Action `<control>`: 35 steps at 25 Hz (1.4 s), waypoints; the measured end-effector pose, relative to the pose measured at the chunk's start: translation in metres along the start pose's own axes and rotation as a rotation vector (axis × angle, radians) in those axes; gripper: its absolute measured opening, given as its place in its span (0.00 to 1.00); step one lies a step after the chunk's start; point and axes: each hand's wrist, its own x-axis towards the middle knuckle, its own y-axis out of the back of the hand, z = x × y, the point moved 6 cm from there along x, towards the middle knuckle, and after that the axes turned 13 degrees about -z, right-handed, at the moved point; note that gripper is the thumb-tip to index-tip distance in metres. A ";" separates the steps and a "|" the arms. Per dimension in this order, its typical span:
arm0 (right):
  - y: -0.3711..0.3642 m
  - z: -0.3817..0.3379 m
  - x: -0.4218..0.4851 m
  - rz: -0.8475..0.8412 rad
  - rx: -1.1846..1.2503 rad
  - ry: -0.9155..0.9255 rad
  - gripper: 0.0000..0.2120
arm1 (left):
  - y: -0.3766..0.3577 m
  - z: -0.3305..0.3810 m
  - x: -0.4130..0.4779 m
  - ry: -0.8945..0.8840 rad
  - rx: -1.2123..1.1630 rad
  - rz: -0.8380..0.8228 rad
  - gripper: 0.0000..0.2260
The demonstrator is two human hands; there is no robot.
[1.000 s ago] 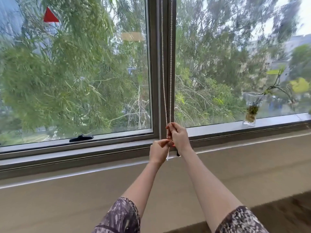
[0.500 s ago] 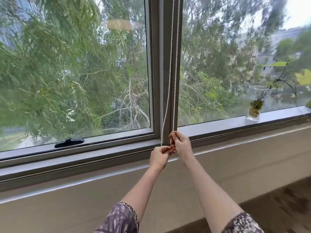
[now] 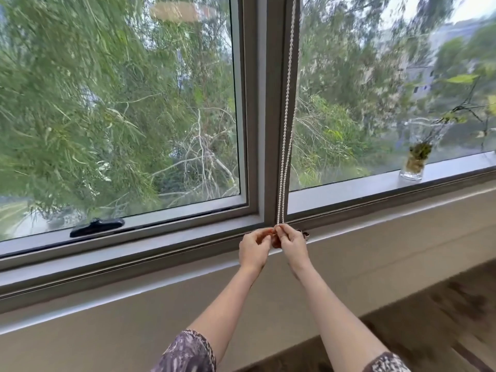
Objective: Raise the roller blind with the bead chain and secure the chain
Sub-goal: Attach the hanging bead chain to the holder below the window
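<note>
A white bead chain [image 3: 286,124] hangs in two strands down the grey centre post [image 3: 269,108] of the window. Its lower end runs into my two hands at the sill. My left hand [image 3: 253,249] pinches the chain's bottom with thumb and fingers. My right hand [image 3: 292,242] grips the chain just beside it, fingers closed. A small dark fitting [image 3: 305,233] peeks out on the frame behind my right hand. The roller blind itself is out of view above the frame; both panes are uncovered.
A black window latch [image 3: 97,226] sits on the left pane's lower frame. A glass vase [image 3: 414,162] with a leafy cutting stands on the sill at the right. Below the sill is a beige wall, then dark carpet [image 3: 429,318] at lower right.
My hands have moved lower along the chain, down to the sill by the frame. The two strands now hang closer together. The camera has tilted downward.
</note>
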 end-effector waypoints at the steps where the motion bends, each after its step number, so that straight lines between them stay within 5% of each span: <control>1: 0.001 0.007 0.002 -0.001 0.009 -0.016 0.10 | -0.002 -0.002 0.003 -0.002 -0.031 0.006 0.10; 23: 0.023 0.030 0.068 -0.139 -0.190 -0.055 0.12 | -0.036 -0.011 0.088 -0.049 -0.328 0.307 0.08; 35: 0.049 0.025 0.078 0.019 -0.276 0.058 0.14 | -0.044 -0.008 0.106 -0.056 -0.136 0.351 0.08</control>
